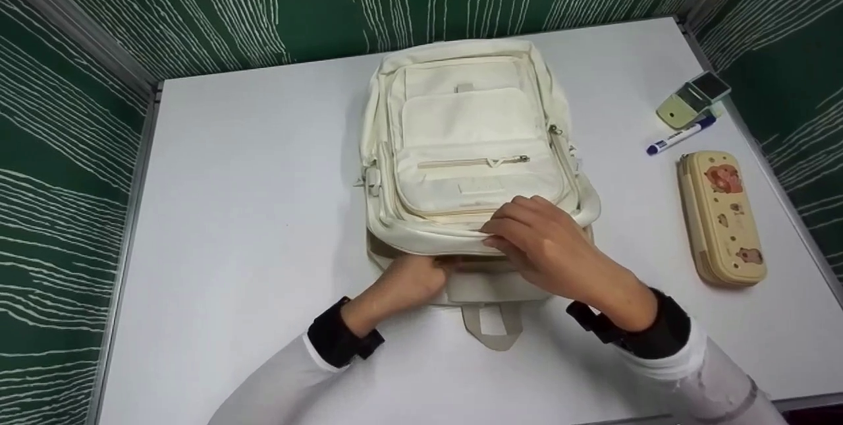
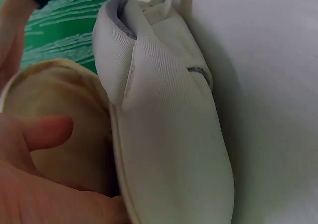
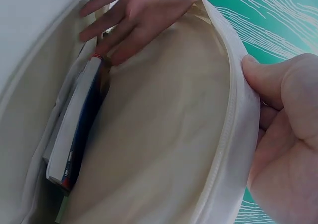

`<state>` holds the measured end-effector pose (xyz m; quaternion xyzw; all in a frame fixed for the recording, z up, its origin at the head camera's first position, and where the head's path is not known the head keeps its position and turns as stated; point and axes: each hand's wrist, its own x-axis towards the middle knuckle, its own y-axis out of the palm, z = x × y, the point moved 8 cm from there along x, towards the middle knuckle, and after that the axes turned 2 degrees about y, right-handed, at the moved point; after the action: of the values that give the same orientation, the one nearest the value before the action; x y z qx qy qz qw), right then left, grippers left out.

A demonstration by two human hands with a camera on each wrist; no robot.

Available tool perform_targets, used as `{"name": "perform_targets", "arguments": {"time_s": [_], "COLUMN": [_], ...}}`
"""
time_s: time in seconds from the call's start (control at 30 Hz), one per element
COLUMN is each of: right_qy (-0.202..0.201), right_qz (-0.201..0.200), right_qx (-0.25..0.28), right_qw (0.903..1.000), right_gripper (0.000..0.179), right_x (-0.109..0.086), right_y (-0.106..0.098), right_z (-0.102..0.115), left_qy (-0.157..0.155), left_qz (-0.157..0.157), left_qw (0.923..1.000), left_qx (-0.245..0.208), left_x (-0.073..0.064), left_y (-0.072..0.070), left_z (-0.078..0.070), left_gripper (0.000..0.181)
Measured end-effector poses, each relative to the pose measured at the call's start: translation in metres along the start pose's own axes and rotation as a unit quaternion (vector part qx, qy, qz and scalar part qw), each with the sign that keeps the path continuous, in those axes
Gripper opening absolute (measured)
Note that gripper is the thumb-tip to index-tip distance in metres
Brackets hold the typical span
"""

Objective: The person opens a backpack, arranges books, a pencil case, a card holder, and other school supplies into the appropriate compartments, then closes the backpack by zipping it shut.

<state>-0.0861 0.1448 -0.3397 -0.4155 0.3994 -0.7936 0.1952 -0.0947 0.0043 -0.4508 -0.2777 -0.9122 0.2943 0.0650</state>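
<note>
A cream backpack (image 1: 471, 115) lies front side up on the white table, its main compartment unzipped at the end near the person. My right hand (image 1: 546, 250) pinches the rim of the front panel (image 3: 241, 114) between thumb and fingers and holds it raised. Through that gap my left hand (image 1: 411, 283) reaches inside, its fingertips hidden in the head view. The right wrist view shows the left hand's fingers (image 3: 121, 33) spread out, close to the top end of a thick book (image 3: 82, 119). This book, with a dark blue cover, stands against the back wall of the compartment.
To the right lie a yellow pencil case (image 1: 724, 221) with cartoon prints, a blue-and-white marker (image 1: 680, 136) and a small pale green device with a dark top (image 1: 691, 101). The backpack's carry loop (image 1: 494, 333) points toward the person. Green panels (image 1: 316, 10) border the table.
</note>
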Motion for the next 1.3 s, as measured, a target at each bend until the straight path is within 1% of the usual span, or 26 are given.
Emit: {"name": "perform_targets", "arguments": {"time_s": [0.03,0.07,0.1,0.13,0.17,0.2,0.23,0.27,0.3,0.33,0.37,0.4,0.43,0.47,0.5,0.6,0.67,0.7,0.8,0.87,0.93,1.0,1.1,1.17,1.2,1.3], "right_qy": [0.005,0.009,0.010,0.013,0.016,0.019,0.021,0.023,0.026,0.028,0.030,0.030,0.030,0.032,0.031,0.029,0.027,0.026,0.023,0.025,0.033,0.046,0.076,0.094,0.101,0.121], "right_qz": [0.002,0.004,0.007,0.009,0.012,0.015,0.015,0.018,0.021,0.020,0.018,0.015,0.012,0.010,0.004,-0.012,-0.017,-0.018,-0.015,-0.015,-0.022,-0.028,-0.035,-0.034,-0.036,-0.040], "right_qx": [0.002,0.001,0.000,0.002,0.003,0.006,0.010,0.011,0.014,0.019,0.024,0.028,0.032,0.037,0.043,0.055,0.060,0.061,0.066,0.066,0.065,0.062,0.056,0.048,0.044,0.019], "right_qw": [1.0000,1.0000,0.9999,0.9999,0.9998,0.9997,0.9996,0.9995,0.9993,0.9992,0.9991,0.9991,0.9990,0.9987,0.9986,0.9980,0.9977,0.9976,0.9974,0.9974,0.9971,0.9966,0.9949,0.9938,0.9933,0.9917], "right_gripper": [0.008,0.012,0.015,0.015,0.013,0.009,0.006,0.007,0.011,0.016,0.018,0.020,0.021,0.021,0.022,0.025,0.025,0.026,0.027,0.027,0.026,0.023,0.019,0.018,0.018,0.021], "right_x": [-0.002,-0.004,-0.006,-0.009,-0.011,-0.013,-0.015,-0.018,-0.020,-0.023,-0.025,-0.028,-0.030,-0.032,-0.035,-0.041,-0.045,-0.047,-0.051,-0.052,-0.053,-0.054,-0.055,-0.056,-0.057,-0.061], "right_y": [0.001,0.002,0.003,0.005,0.007,0.008,0.011,0.013,0.015,0.018,0.020,0.022,0.024,0.027,0.028,0.033,0.037,0.038,0.043,0.044,0.041,0.036,0.025,0.018,0.015,0.006], "right_z": [-0.001,-0.001,-0.001,-0.002,-0.002,-0.002,-0.003,-0.003,-0.003,-0.004,-0.004,-0.004,-0.004,-0.005,-0.005,-0.005,-0.005,-0.005,-0.005,-0.007,-0.011,-0.017,-0.031,-0.042,-0.048,-0.066], "left_qy": [0.012,0.026,0.048,0.084,0.122,0.164,0.208,0.248,0.284,0.309,0.324,0.331,0.331,0.324,0.312,0.258,0.227,0.215,0.197,0.194,0.197,0.205,0.218,0.225,0.227,0.237], "left_qz": [0.001,-0.006,-0.022,-0.038,-0.062,-0.094,-0.132,-0.171,-0.208,-0.241,-0.269,-0.288,-0.299,-0.302,-0.298,-0.260,-0.229,-0.214,-0.179,-0.162,-0.155,-0.155,-0.168,-0.174,-0.177,-0.181], "left_qw": [0.9996,0.9989,0.9976,0.9930,0.9854,0.9729,0.9557,0.9351,0.9120,0.8897,0.8692,0.8529,0.8418,0.8356,0.8351,0.8460,0.8480,0.8473,0.8372,0.8323,0.8318,0.8359,0.8451,0.8492,0.8511,0.8535], "left_qx": [0.024,0.040,0.046,0.073,0.102,0.133,0.161,0.187,0.211,0.235,0.260,0.283,0.304,0.325,0.342,0.387,0.420,0.436,0.477,0.493,0.495,0.485,0.458,0.445,0.439,0.427], "left_x": [-0.004,-0.008,-0.012,-0.017,-0.022,-0.027,-0.032,-0.038,-0.043,-0.047,-0.049,-0.050,-0.050,-0.048,-0.045,-0.036,-0.031,-0.029,-0.026,-0.026,-0.028,-0.031,-0.037,-0.042,-0.044,-0.050], "left_y": [0.002,0.004,0.005,0.006,0.006,0.005,0.004,0.002,0.000,-0.001,-0.001,-0.001,0.001,0.003,0.005,0.015,0.022,0.025,0.032,0.034,0.035,0.033,0.027,0.023,0.021,0.013], "left_z": [-0.005,-0.012,-0.019,-0.028,-0.038,-0.049,-0.059,-0.069,-0.077,-0.084,-0.088,-0.090,-0.091,-0.090,-0.088,-0.077,-0.069,-0.065,-0.057,-0.054,-0.051,-0.048,-0.043,-0.038,-0.036,-0.030], "left_gripper": [0.032,0.026,0.026,0.020,0.014,0.012,0.014,0.014,0.014,0.015,0.016,0.017,0.018,0.019,0.020,0.019,0.020,0.021,0.025,0.024,0.021,0.020,0.020,0.020,0.020,0.020]}}
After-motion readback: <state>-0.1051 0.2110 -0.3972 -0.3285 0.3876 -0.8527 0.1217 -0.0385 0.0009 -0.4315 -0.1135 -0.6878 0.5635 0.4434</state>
